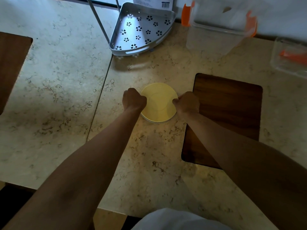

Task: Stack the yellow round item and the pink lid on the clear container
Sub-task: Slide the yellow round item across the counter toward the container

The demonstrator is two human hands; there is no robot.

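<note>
Left hand: the left hand (134, 99) is curled into a loose fist, its fingers tucked against the left edge of the yellow round item (158, 102); it seems to pinch that rim, though the fingertips are hidden.
Yellow round item: it lies flat at the middle of the worktop (66, 80), held between both hands, with a pale rim (155, 120) showing beneath its near edge; I cannot tell if that is the clear container or part of the same piece.
Right hand: the right hand (186, 102) is bunched, thumb laid on the disc's top and fingers hooked over its right edge.
Pink lid: nothing pink shows in this view.
Step in hand: seating or squaring the disc, by my reading.
Doing it well: keep both rims pinched evenly, hold the disc level, and press straight down so it does not skew.
Wire-frame shelf: the grey corner shelf (141, 29) with flower cut-outs stands well behind, clear of the hands.
Orange-clipped box: a clear box (216, 35) with orange latches sits at the back right, apart from the work.
Wooden inset: the dark wood panel (229, 113) lies just beside the right hand, flat and no hindrance.
Far right: another clear tub (289, 55) with an orange piece sits at the edge.
</note>
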